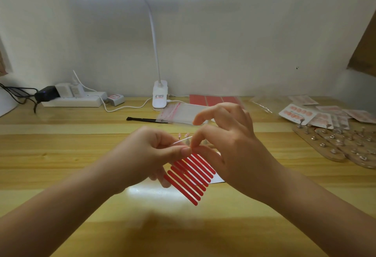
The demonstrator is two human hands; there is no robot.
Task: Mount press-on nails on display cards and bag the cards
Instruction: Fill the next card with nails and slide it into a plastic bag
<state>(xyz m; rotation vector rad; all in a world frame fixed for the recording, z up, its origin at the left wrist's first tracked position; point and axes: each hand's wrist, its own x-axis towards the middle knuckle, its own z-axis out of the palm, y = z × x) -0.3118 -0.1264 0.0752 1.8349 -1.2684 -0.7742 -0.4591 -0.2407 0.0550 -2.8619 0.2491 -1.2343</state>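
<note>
we hold a sheet of red adhesive strips (pixel 189 177) in the air above the worktop (pixel 61 155), just in front of us, and both hands meet at its upper corner. our left hand (pixel 150 155) has its thumb and curled fingers pinched on that corner, while the right hand (pixel 225 140) nips the same spot with thumb and forefinger, the other fingers lifted and spread; we judge it is picking at the end of one strip to peel it off. the sheet looks thin, light and floppy, hanging down from the pinch, so we think it wants support from behind and a hold near the strip end, never in the middle, where it would bend. a freed strip will likely be sticky and quick to curl or cling to skin, so we would take it only by its tip. two small pale nails (pixel 183 135) show just beyond our fingertips, though we cannot tell what they sit on. farther back lie clear bags (pixel 179 112) with red seal lines, and off to the right a pile of finished cards (pixel 295 112) and wooden nail stands (pixel 325 144). the nails look tiny, smooth and easy to flick away, best taken by the edges.
</note>
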